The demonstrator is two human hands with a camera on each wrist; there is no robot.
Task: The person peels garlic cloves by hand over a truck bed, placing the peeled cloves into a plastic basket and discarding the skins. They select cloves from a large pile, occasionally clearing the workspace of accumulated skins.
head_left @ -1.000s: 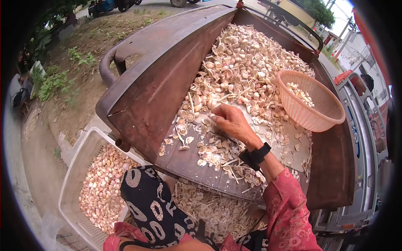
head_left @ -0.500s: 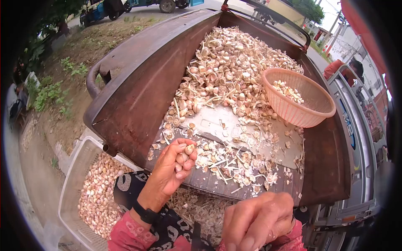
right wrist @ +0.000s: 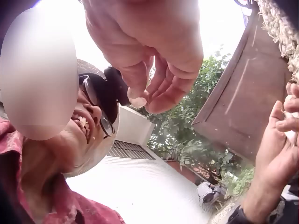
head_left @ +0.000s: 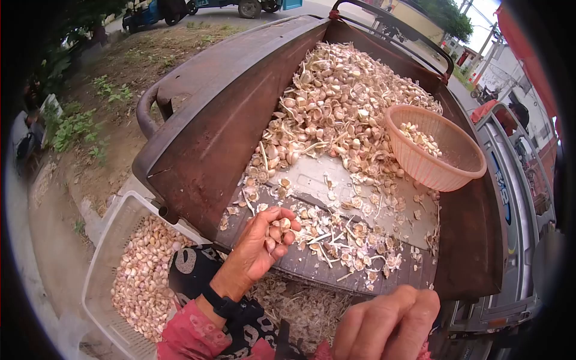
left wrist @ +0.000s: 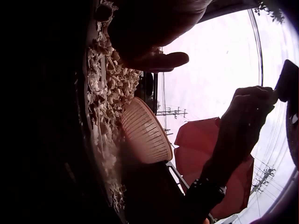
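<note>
My left hand (head_left: 255, 252) is raised over the near edge of the rusty metal bed (head_left: 204, 162), palm turned up. Several garlic cloves (head_left: 277, 236) sit in its curled fingers, some with skin on. Low in the head view, my right hand (head_left: 384, 324) is near my body, knuckles toward the camera. From the right wrist, the right hand (right wrist: 149, 51) shows thumb and fingertips brought together beside my chin; I cannot tell whether a clove is between them. Garlic skins and stalks (head_left: 336, 234) litter the bed beyond both hands.
A large heap of garlic (head_left: 342, 102) fills the back of the bed. An orange-pink plastic basket (head_left: 426, 165) with some pale cloves leans on its right. At lower left stands a white crate (head_left: 99, 270) of cloves. A grey vehicle (head_left: 510, 162) is to the right.
My right hand has drawn back from the garlic heap to my body. My left hand has come into view with cloves, then shifted slightly to the right.
</note>
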